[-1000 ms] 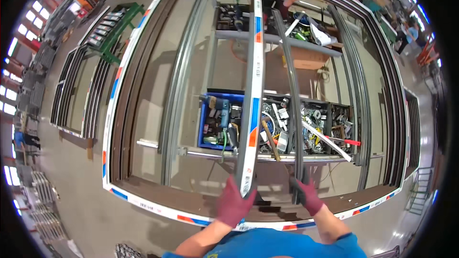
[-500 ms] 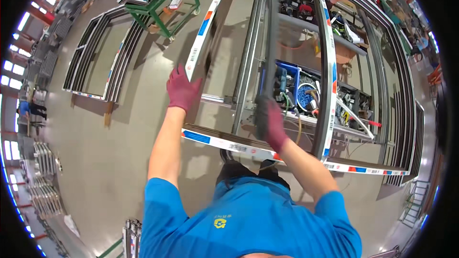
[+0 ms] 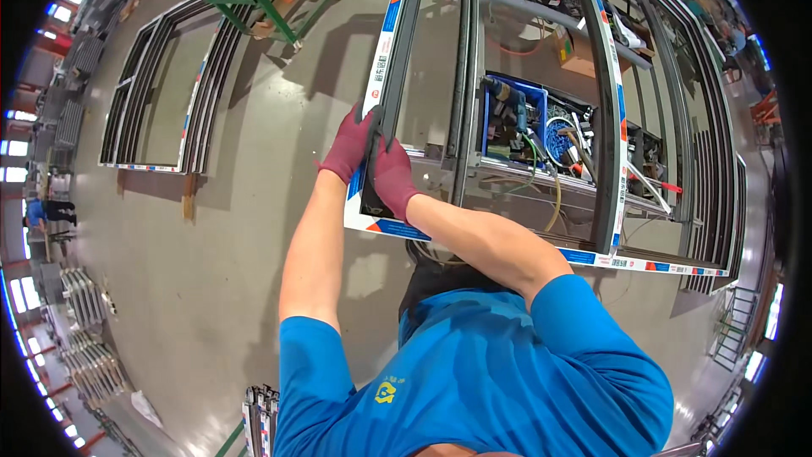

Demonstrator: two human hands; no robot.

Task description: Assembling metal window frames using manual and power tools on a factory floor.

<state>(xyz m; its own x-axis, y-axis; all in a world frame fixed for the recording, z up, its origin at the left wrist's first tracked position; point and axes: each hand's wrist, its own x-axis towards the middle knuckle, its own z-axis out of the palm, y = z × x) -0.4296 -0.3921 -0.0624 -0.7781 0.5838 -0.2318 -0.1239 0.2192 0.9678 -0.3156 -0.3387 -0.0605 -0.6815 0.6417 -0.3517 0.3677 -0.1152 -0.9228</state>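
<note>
A large window or door frame, its edges covered in white, blue and red film, spans the space before me. My left hand (image 3: 347, 144), in a maroon glove with dark palm, is closed around the frame's left rail (image 3: 385, 46) near its near-left corner. Close beside it, my right hand (image 3: 392, 176) is closed on the lower part of a long dark strip (image 3: 408, 34). This strip lies along the inner side of the left rail. The fingers of both hands nearly meet and partly hide one another. The frame's near rail (image 3: 397, 228) runs below my right forearm.
Under the frame stand a blue bin (image 3: 514, 118) with a power drill, a round tub of blue pieces (image 3: 560, 137) and loose tools. Further right is a cardboard box (image 3: 584, 55). At far left are a green wheeled cart (image 3: 279, 0) and leaning dark frames (image 3: 190, 110).
My right hand has swung left with the dark strip, from mid-frame to the left rail. My left hand has shifted slightly right and stays on that rail. The view has moved a little.
</note>
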